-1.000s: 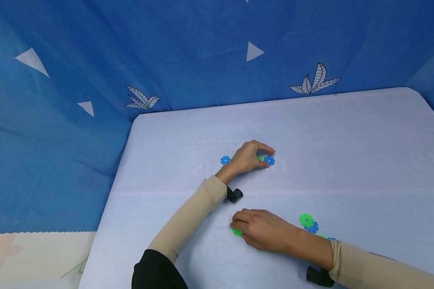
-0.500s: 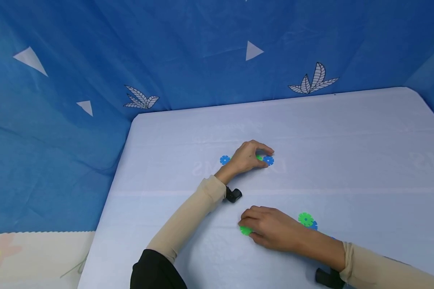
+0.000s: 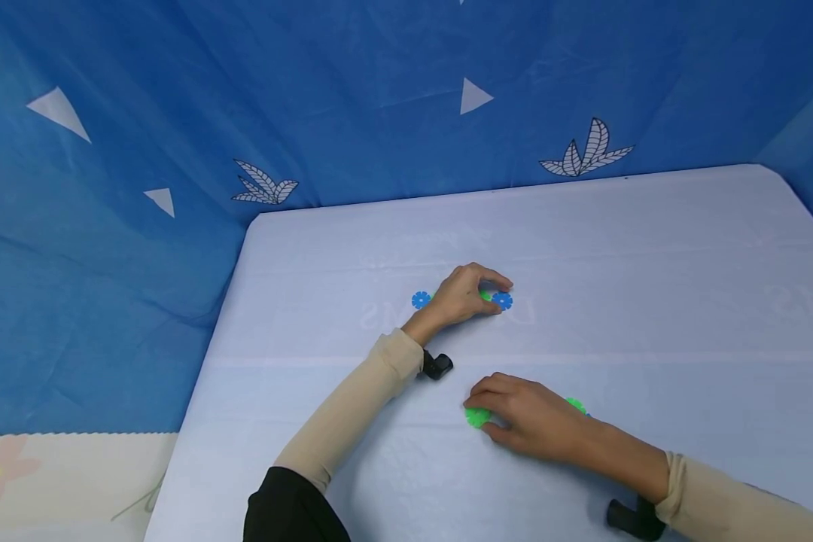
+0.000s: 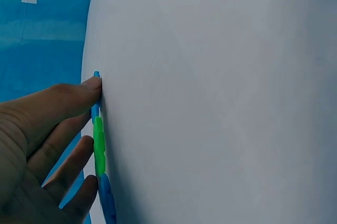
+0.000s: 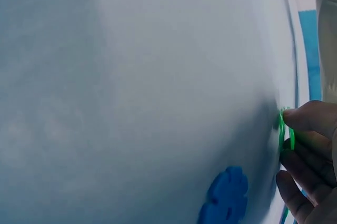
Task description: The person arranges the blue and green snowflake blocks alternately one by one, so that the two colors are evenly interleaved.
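Note:
At the far middle of the table, my left hand holds the rim of a blue notched disc between thumb and finger. This disc belongs to a row with a green disc and another blue disc; the row's middle lies under the hand. One more blue disc shows left of the wrist. Nearer the body, my right hand pinches a green notched disc by thumb and fingers. Two green edges appear at those fingertips in the right wrist view.
Behind the right hand, a green disc lies partly hidden on the white table. A blue disc lies on the cloth in the right wrist view. A blue curtain hangs along the table's far edge.
My right hand has moved right and slightly away from the body with the green disc, and now covers more of the discs behind it. My left hand stays in place on the blue disc.

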Motion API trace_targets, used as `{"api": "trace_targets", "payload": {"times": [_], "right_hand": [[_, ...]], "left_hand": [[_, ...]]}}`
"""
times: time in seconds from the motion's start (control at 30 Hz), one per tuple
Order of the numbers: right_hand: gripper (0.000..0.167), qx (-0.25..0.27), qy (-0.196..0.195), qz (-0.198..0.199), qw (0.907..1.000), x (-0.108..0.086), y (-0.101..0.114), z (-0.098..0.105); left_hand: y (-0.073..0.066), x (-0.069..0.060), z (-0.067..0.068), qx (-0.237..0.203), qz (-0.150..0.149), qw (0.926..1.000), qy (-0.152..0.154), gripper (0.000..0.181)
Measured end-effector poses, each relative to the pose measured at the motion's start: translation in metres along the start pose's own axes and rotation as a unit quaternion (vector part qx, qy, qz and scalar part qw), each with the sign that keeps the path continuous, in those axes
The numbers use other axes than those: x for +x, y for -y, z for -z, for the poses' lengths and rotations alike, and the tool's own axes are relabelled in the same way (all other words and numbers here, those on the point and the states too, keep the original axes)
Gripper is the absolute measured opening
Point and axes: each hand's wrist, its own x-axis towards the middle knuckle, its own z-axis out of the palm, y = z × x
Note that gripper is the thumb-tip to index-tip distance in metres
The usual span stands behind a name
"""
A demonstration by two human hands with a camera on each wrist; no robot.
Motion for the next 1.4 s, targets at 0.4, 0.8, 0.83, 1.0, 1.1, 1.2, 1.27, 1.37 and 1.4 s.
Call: {"api": "trace_targets", "payload": {"times": [0.4,0.8,0.83,1.0,1.1,1.2,1.27,1.37,1.4], "right_hand": [[0.031,0.009,-0.019,-0.055,0.9983,-0.004,-0.011,0.008],[0.032,0.007,-0.032,-0.126,0.9915,-0.006,-0.022,0.017],[0.032,0.007,-0.035,-0.131,0.9908,-0.006,-0.023,0.018],[0.031,0.016,-0.058,-0.138,0.9886,-0.006,-0.029,0.021],[0.031,0.021,-0.069,-0.152,0.9857,-0.006,-0.034,0.023],[0.032,0.027,-0.08,-0.172,0.9815,-0.005,-0.04,0.025],[0.033,0.029,-0.091,-0.178,0.9794,-0.004,-0.044,0.027],[0.033,0.027,-0.109,-0.181,0.977,-0.003,-0.05,0.029],[0.034,0.025,-0.113,-0.181,0.9765,-0.003,-0.051,0.029]], "left_hand": [[0.002,0.001,0.001,-0.007,-0.008,0.9999,0.001,0.036],[0.002,0.002,0.0,0.0,0.001,1.0,0.001,0.037],[0.002,0.002,0.0,0.001,0.001,1.0,0.0,0.037],[0.002,0.001,0.0,0.004,0.006,1.0,0.003,0.037],[0.002,0.001,0.0,0.009,0.009,0.9999,0.005,0.037],[0.002,0.001,0.0,0.013,0.011,0.9998,0.005,0.037],[0.002,0.001,0.0,0.014,0.01,0.9998,0.005,0.036],[0.002,0.001,0.0,0.013,0.007,0.9999,0.005,0.036],[0.002,0.001,0.001,0.013,0.007,0.9999,0.005,0.036]]}}
